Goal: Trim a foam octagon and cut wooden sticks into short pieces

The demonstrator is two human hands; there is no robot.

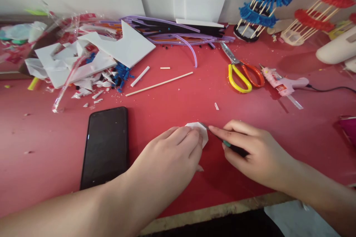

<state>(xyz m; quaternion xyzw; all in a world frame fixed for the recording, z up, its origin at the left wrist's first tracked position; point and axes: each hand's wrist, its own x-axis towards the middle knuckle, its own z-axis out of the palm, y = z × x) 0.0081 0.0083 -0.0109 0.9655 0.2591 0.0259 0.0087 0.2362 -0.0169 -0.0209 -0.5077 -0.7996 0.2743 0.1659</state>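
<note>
My left hand lies fingers-down on a small white foam piece on the red table top, pressing it flat; most of the piece is hidden under the fingers. My right hand is closed around a slim craft knife with a dark and teal handle. Its metal tip touches the right edge of the white piece. The index finger runs along the knife's back.
A black phone lies left of my left hand. Scissors and a pink glue gun lie behind on the right. A thin wooden stick, white foam scraps, purple tubes and blue and red stick towers fill the back.
</note>
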